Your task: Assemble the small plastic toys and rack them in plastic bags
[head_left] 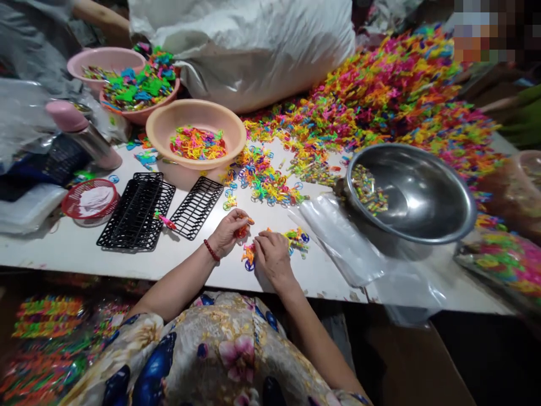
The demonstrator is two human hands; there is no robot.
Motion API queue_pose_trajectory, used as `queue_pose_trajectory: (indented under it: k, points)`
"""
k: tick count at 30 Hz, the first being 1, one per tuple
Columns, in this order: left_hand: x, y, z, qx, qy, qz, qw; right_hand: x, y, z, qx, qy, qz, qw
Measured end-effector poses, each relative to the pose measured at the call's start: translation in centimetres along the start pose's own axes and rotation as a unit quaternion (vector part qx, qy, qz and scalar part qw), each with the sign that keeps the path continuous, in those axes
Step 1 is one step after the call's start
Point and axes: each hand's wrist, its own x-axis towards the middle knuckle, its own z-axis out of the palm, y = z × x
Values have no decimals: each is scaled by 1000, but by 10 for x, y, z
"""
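Observation:
My left hand (231,231), with a red bead bracelet at the wrist, pinches a small red-orange plastic toy piece (242,232) above the white table. Close to its right, my right hand (274,255) is closed, knuckles up, fingertips down near the tabletop. What those fingers hold, if anything, is hidden. Beside them lies an orange toy piece with a blue wheel (249,263). Past my right hand is a little cluster of yellow, green and blue toy pieces (298,237). Farther back spreads a loose heap of colourful wheeled toys (270,183).
Black plastic racks (135,217) and a red basket (114,206) stand left. A peach basin (154,132) holds toy pieces. Clear plastic bags (342,242) lie beside a steel bowl (422,234) at right. Behind are a large toy pile (406,84) and a white sack (262,62).

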Motion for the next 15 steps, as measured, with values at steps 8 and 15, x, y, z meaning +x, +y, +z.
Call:
queue_pose_trajectory:
  k: [8, 15]
  points:
    - [17, -3, -10, -48, 54, 0, 997, 48, 13, -4, -15, 23, -60, 998]
    - [35, -13, -7, -42, 111, 45, 992, 109, -6, 25, 64, -43, -115, 990]
